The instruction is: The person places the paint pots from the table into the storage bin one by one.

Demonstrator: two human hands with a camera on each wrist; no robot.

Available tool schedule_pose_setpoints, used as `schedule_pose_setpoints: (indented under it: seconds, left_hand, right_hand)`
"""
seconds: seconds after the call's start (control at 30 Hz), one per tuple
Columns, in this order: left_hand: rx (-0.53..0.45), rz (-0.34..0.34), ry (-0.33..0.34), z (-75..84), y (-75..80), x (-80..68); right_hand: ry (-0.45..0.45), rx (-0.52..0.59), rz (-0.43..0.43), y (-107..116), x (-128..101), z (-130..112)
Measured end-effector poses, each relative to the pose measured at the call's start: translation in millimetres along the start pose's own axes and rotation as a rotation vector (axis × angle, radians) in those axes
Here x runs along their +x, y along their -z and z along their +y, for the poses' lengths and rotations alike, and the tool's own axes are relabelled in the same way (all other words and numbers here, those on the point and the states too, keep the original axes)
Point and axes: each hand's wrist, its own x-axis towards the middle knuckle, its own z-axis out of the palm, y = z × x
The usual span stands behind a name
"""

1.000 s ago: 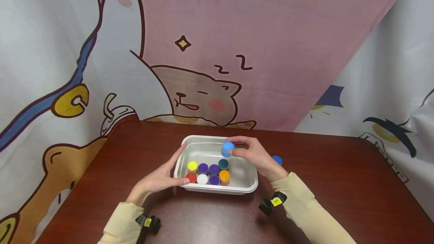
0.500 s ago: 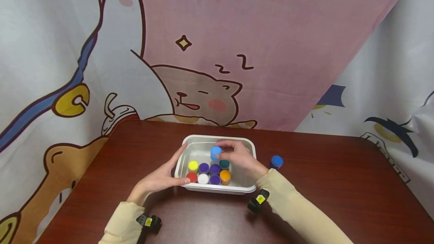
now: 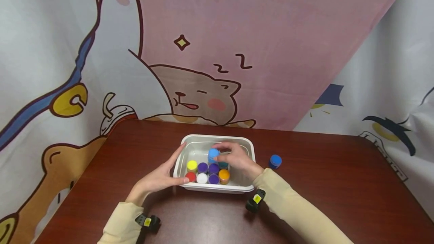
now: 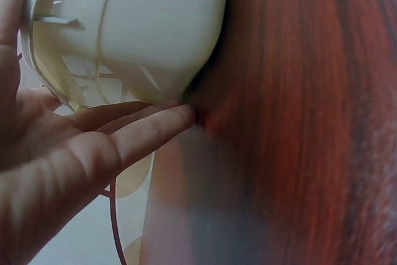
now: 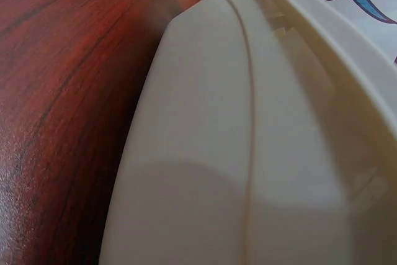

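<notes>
R hand (image 3: 237,159) had come down and leftward into the white tray (image 3: 249,147) vs. a sec ago, when it hovered over the tray's far-right edge w/ the light blue jar (image 3: 213,155); jar was now lower, just behind the purple jars and left of the teal one, fingers pinched on its lid/sides; looked like it was about to seat in the back row, but can't tell if its base touched the tray floor yet; judged: placement nearly done, release not yet. L hand (image 3: 159,178) hadn't moved; flat fingers (image 4: 146,131) lay along the tray's left wall, thumb at near corner, nothing gripped, just steadying; left wrist view confirmed straight fingers against the tray's outer wall (image 4: 155,35) on the wood table (image 4: 298,116). In the tray: front row red (image 3: 190,177), white (image 3: 202,178), purple (image 3: 214,179), orange (image 3: 224,176); behind them yellow (image 3: 191,166), two more purple (image 3: 202,167), teal mostly hidden under R hand. One darker blue jar (image 3: 275,160) stood on the table right of the tray, apart from it, clear of both hands. Obstacles: neighbouring jars packed close round the slot, so lt. blue jar had little side room; R fingers could knock the teal or purple lids. Right wrist view showed only the tray's outer wall (image 5: 260,153) and table; no jar visible there. Cartoon cloth backdrop (image 3: 203,48) behind, not in the way.
</notes>
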Motion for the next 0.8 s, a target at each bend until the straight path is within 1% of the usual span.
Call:
schedule_pose_setpoints:
  seconds: [0.23,0.33,0.43,0.57,0.7,0.8]
  left_hand:
    - [0.004,0.0,-0.014,-0.8,0.0,-0.2]
    - [0.006,0.002,-0.018,-0.9,0.5,-0.9]
    - [0.004,0.005,-0.017,-0.6,0.9,-1.3]
    - [0.001,0.007,-0.006,-0.3,0.4,-1.5]
    - [0.001,0.005,0.003,-0.5,-0.9,-1.5]
    - [-0.003,0.007,0.003,-0.6,-1.6,-1.5]
  right_hand:
    - [0.03,-0.057,-0.01,-0.9,0.0,2.0]
    - [0.048,-0.108,-0.011,-1.4,0.6,2.4]
    - [0.057,-0.185,-0.025,-1.6,1.3,1.7]
    - [0.031,-0.264,-0.043,-1.9,2.3,0.6]
    - [0.001,-0.27,-0.042,-2.3,2.1,0.6]
    - [0.002,-0.251,-0.041,-1.7,1.4,1.2]
